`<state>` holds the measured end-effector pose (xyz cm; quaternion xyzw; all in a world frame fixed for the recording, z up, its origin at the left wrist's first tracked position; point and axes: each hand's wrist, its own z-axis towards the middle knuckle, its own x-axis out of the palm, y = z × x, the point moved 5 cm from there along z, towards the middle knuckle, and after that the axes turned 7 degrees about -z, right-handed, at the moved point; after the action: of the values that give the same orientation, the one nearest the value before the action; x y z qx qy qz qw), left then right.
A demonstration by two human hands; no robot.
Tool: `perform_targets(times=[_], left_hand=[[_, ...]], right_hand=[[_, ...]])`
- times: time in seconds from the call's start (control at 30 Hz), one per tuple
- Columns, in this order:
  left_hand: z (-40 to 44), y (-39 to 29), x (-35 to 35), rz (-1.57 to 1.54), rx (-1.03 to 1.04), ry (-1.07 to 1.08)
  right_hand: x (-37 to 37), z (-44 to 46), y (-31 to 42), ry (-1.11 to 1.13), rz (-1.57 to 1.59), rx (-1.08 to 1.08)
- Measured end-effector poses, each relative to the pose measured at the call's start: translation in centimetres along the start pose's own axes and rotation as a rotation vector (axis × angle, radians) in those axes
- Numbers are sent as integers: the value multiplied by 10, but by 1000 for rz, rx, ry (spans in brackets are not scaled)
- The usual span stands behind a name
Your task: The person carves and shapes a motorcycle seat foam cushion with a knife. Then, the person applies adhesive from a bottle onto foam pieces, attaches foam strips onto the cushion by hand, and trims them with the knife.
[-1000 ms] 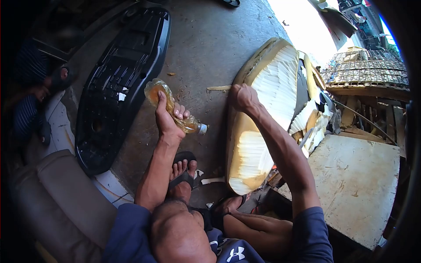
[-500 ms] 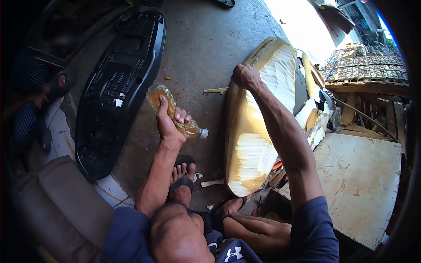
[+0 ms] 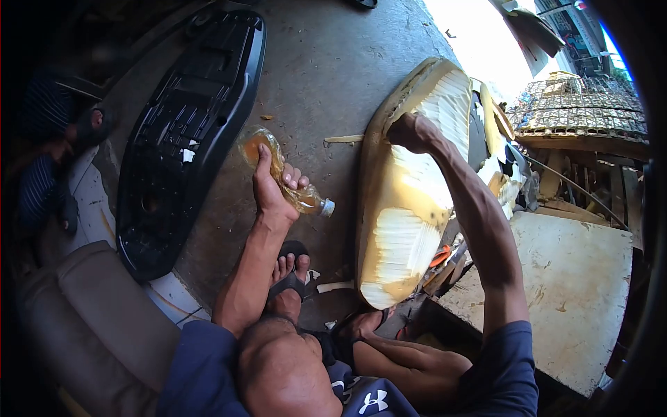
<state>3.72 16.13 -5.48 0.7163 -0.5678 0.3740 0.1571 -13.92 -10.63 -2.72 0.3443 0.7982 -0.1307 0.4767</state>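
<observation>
My left hand is wrapped round a clear plastic bottle with amber liquid in it, its pale cap pointing to the lower right. Over a long yellowish foam seat cushion is my right hand, closed in a fist near the foam's upper left edge. What the right fingers hold, if anything, is hidden. The foam has whitish, ridged cut areas and smoother, darker yellow patches. Left of the bottle, a black plastic seat base lies with its ribbed side up on the floor.
To the right are a worn white board, a wire cage and foam scraps. Orange-handled scissors or pliers lie beside the cushion. A brown padded seat is at lower left. Another person's feet show at far left.
My right hand has moved right and slightly down, from the foam's left edge to over its upper surface. The bottle in my left hand has shifted slightly right.
</observation>
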Motion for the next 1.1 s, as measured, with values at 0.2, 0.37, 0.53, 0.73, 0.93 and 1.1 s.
perform_targets(times=[0.2, 0.37, 0.53, 0.73, 0.93, 1.1], left_hand=[[-3, 5, 4, 15, -2, 29], [-6, 6, 6, 26, -5, 26], [-9, -7, 4, 1, 26, 28], [-11, -30, 3, 29, 52, 77], [-1, -46, -1, 33, 40, 157], [-2, -137, 11, 198, 207, 53]], right_hand=[[16, -12, 19, -74, -79, 22], [38, -22, 82, 35, -248, -86], [84, -58, 134, 19, -224, -227], [113, -109, 178, 206, -277, -127], [100, -152, 178, 539, -20, -338], [48, -213, 85, -222, 811, -5]])
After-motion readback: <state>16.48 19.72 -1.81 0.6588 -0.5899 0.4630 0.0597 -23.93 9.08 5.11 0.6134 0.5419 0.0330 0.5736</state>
